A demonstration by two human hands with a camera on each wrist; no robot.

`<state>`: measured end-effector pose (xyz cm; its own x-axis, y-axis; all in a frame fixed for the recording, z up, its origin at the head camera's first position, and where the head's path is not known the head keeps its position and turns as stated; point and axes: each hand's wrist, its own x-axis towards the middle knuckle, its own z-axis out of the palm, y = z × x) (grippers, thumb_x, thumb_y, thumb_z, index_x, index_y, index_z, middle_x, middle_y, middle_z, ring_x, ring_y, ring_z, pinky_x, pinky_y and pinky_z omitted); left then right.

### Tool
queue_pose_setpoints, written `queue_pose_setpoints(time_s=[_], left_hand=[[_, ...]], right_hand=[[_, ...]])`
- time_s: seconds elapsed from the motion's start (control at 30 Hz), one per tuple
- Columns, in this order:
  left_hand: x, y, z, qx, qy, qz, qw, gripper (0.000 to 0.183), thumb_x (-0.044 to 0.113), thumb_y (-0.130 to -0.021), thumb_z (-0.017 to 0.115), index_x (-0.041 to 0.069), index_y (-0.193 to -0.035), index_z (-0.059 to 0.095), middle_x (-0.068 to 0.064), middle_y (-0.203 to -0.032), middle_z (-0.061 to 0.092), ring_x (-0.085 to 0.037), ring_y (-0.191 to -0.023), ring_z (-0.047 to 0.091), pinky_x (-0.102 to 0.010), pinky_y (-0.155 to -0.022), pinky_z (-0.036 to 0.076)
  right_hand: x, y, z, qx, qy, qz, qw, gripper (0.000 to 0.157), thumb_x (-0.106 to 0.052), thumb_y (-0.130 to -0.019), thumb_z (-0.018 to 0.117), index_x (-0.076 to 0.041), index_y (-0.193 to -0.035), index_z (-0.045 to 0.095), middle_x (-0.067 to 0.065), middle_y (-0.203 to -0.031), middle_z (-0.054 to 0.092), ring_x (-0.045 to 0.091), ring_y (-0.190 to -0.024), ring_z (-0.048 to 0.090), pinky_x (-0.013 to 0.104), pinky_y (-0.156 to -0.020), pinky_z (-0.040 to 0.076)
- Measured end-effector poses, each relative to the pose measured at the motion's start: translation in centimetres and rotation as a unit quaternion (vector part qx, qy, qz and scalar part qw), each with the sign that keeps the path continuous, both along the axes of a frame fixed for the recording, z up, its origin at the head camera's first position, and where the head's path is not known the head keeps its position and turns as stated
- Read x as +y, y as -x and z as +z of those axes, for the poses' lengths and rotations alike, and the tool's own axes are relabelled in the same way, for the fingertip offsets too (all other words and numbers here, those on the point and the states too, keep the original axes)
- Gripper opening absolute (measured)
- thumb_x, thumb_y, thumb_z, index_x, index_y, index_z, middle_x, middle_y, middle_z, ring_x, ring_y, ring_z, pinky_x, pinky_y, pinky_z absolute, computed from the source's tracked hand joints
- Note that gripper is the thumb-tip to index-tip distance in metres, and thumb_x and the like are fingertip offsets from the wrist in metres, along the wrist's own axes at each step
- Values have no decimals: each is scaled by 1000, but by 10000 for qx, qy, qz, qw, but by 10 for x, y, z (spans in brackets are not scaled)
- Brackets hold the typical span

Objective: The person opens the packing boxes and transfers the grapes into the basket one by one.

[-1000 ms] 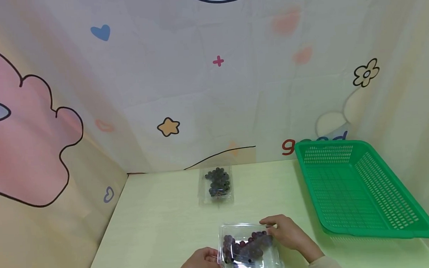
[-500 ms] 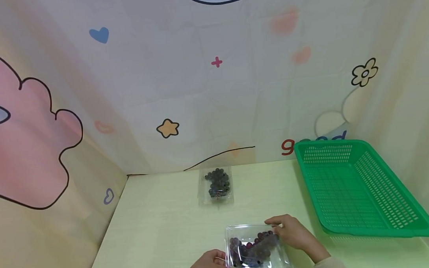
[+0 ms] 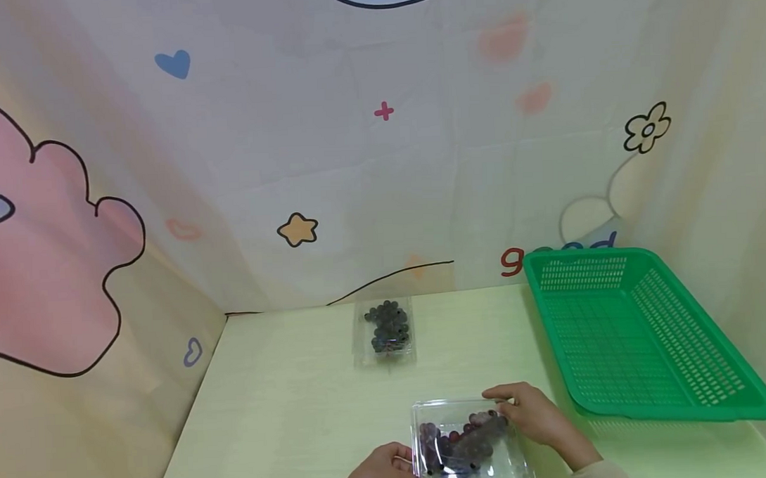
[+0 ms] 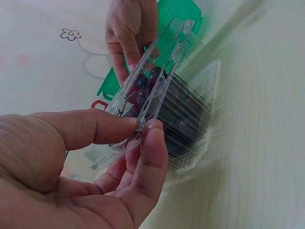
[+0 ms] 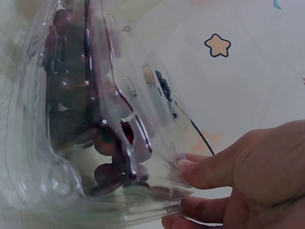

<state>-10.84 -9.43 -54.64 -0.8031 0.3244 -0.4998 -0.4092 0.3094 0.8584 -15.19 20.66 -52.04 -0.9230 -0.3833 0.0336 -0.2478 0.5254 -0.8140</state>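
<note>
A clear plastic clamshell box [image 3: 519,463] with dark red and purple grapes [image 3: 475,448] inside lies between both hands at the front of the table. My left hand [image 3: 381,471] pinches the near-left rim; in the left wrist view, thumb and fingers meet over the layered edge of lid and base. At the far-right corner, my right hand [image 3: 536,415] grips the box between thumb and fingers, as the right wrist view also shows. The lid lies down over the grapes, with a narrow gap along the rims in the left wrist view.
Farther back, a second clear box [image 3: 361,352] of dark grapes stands near the printed curtain [image 3: 354,141]. A large green plastic basket [image 3: 647,356] sits on the right side of the pale table [image 3: 281,404].
Both hands and the clear box of grapes between them have shifted to the right. The rear box and the green basket have stayed in place.
</note>
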Motion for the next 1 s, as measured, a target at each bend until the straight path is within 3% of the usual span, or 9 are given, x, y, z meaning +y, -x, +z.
queue_pose_setpoints(time_s=[0.1, 0.33, 0.5, 0.7, 1.0], left_hand=[[1, -1, -1, 7, -47, 26, 10000, 26, -6, -82, 69, 1, -105, 60, -7, -86, 66, -14, -74, 63, -27, -68, 55], [4, -3, 0, 11, -108, 53, 9999, 27, -6, -80, 69, 1, -104, 60, -7, -86, 66, -14, -74, 63, -27, -69, 55], [5, -3, 0, 1, -130, 79, 9999, 27, -6, -80, 70, 1, -105, 60, -6, -86, 65, -14, -74, 63, -27, -69, 55], [4, -3, -1, -9, -172, 99, 9998, 25, -6, -83, 70, 1, -105, 60, -6, -87, 65, -14, -73, 62, -26, -68, 54], [4, -3, -1, -59, -133, 138, 9998, 25, -6, -85, 71, 1, -106, 61, -7, -88, 65, -14, -74, 62, -26, -68, 55]], right_hand=[[1, -1, 0, 52, -72, -10, 10000, 26, 5, -95, 62, 12, -118, 69, 27, -114, 71, 18, -85, 63, 28, -65, 49], [-4, -5, 2, 253, -625, -500, 9965, 23, 3, -94, 65, 7, -115, 73, 21, -112, 71, 39, -102, 66, 46, -83, 56], [-6, -8, 7, 240, -989, -715, 9922, 22, 0, -96, 67, 6, -116, 72, 19, -113, 70, 42, -109, 64, 56, -92, 52], [-7, -13, 15, 566, -1366, -581, 9873, 25, -8, -96, 71, 5, -117, 72, 22, -116, 69, 46, -113, 61, 60, -98, 49], [-18, -26, 33, 518, -1621, -468, 9843, 30, -13, -94, 76, 2, -120, 72, 19, -123, 66, 44, -115, 60, 59, -99, 50]])
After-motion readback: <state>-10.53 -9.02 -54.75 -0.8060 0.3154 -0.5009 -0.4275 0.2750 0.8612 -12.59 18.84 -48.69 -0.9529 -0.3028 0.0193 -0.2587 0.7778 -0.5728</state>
